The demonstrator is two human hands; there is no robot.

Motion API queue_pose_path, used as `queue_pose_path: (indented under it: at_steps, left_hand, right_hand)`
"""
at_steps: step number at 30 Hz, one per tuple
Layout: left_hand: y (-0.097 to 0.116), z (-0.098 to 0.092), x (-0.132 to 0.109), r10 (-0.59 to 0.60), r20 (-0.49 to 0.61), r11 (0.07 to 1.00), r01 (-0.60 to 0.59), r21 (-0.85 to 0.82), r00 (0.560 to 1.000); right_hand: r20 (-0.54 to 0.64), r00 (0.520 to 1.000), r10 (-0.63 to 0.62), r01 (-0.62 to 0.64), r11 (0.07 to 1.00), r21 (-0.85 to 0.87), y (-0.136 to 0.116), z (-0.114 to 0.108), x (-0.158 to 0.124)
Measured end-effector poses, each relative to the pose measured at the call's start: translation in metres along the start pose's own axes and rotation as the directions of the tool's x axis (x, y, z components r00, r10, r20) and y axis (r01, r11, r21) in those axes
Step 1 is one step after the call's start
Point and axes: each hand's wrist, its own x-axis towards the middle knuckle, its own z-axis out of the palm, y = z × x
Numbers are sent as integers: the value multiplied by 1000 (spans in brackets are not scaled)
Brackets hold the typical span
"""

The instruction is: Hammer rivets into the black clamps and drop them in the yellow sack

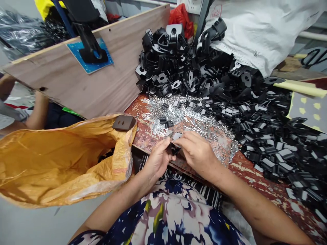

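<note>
In the head view, both hands meet just over the near edge of the counter (258, 185). The left hand (158, 160) pinches a small black clip (174, 148) from the side between thumb and fingers. The right hand (198, 153) closes its fingertips on the clip's upper part. Whether a pin sits between those fingertips is too small to tell.

The clip looks like moulded plastic, so it is likely light and stiff, with smooth faces that could slip. Its flat sides probably give the surest hold, leaving the open end free.

Just beyond the hands lies a spread of thin silver pins (194, 120), which look light, hard to pick up singly and quick to scatter. Behind them rises a heap of larger black parts (178, 64), and more small clips (270, 136) cover the counter to the right.

A yellow bag (58, 160) gapes open on the left, with a dark block (124, 123) resting on its rim. A wooden board (107, 75) leans behind the bag and a white sack (258, 30) lies at the back. Another person's arm (38, 110) shows at the far left, well apart from the hands.
</note>
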Motion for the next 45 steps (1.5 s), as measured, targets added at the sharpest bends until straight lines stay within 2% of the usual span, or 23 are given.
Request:
queue_pose_path:
  at_steps: [3,7,10,13,16,18,21,23,25,27,29,32,35,38,39,40,43,45]
  left_hand:
    - [3,-2,-1,-8,11,1000,8,-2,1000]
    - [2,-4,-2,-11,-3,1000,11,-15,1000]
    - [-3,-3,-3,22,-32,1000,-22,-6,999]
    - [-8,1,-2,93,-60,995,-94,-18,994]
    - [-8,2,-3,119,-52,992,-121,-30,991]
    - [-6,0,-9,96,-19,995,-96,-19,995]
    - [-1,-7,-24,46,94,997,-51,50,994]
    - [2,-14,-35,112,122,973,-133,186,986]
    - [7,-25,-46,246,112,864,-270,425,963]
    - [15,-39,-55,345,103,680,-324,658,933]
    - [26,-55,-60,332,58,563,-247,789,942]
    - [33,-75,-57,223,-48,572,-91,815,974]
    - [23,-83,-42,226,-49,577,-93,812,973]
    - [7,-84,-26,300,11,473,-159,867,954]
    - [4,-84,-22,319,25,442,-172,881,947]
    - [1,-84,-19,333,32,422,-180,889,942]
    - [-1,-86,-16,366,22,414,-184,892,930]
    - [0,-86,-16,384,13,415,-185,891,923]
  right_hand:
    - [1,1000,23,-23,998,63,4,0,-3]
    - [-6,1000,-6,6,999,-32,-2,5,-6]
    - [-6,992,-128,124,970,-209,-14,11,-4]
    - [-11,958,-285,259,885,-386,-23,18,-1]
    - [-10,949,-314,286,878,-383,-23,19,0]
    - [-15,967,-254,238,925,-297,-19,16,-2]
    - [-56,991,-118,107,981,-162,-16,12,-8]
    - [-92,994,-55,46,994,-96,-17,13,-14]
    - [-73,997,-32,29,999,-34,-18,17,-22]
    - [22,999,27,-26,999,-29,-15,21,-33]
    - [130,979,159,-136,976,-169,-4,23,-47]
    - [210,924,318,-213,888,-407,19,22,-73]
    - [269,878,396,-269,873,-407,34,19,-93]
    - [313,814,489,-384,858,-342,33,8,-102]
    - [306,819,486,-392,863,-319,29,2,-102]
    - [282,844,456,-376,878,-296,24,-4,-101]
    - [113,950,291,-257,935,-243,9,-14,-97]
    - [24,978,205,-194,952,-236,2,-11,-95]
